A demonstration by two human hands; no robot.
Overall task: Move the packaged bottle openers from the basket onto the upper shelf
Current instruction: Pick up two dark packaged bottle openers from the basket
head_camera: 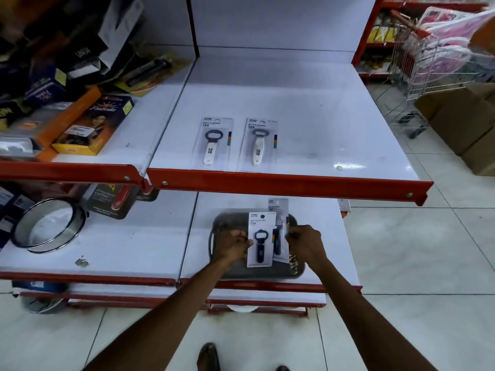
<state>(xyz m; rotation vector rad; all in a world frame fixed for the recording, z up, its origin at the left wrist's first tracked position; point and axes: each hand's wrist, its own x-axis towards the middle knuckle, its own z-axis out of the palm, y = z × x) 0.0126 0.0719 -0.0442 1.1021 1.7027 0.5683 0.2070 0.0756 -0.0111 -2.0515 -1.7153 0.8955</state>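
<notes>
Two packaged bottle openers with white handles lie side by side on the upper shelf (308, 124): one on the left (214, 144), one on the right (259, 145). Below, a grey basket (222, 223) sits on the lower shelf. Above the basket my left hand (233, 246) grips the left edge of a packaged opener with a dark handle (261, 236). My right hand (305, 243) grips a second dark-handled package (280, 210), which stands partly hidden behind the first.
Boxes and packaged goods crowd the upper shelf's left section (80, 124). A round metal sieve (49, 226) and a cutter pack (112, 202) lie on the lower left shelf. A wire trolley (428, 68) and cardboard boxes (466, 124) stand at right. The red shelf lip (289, 183) overhangs the basket.
</notes>
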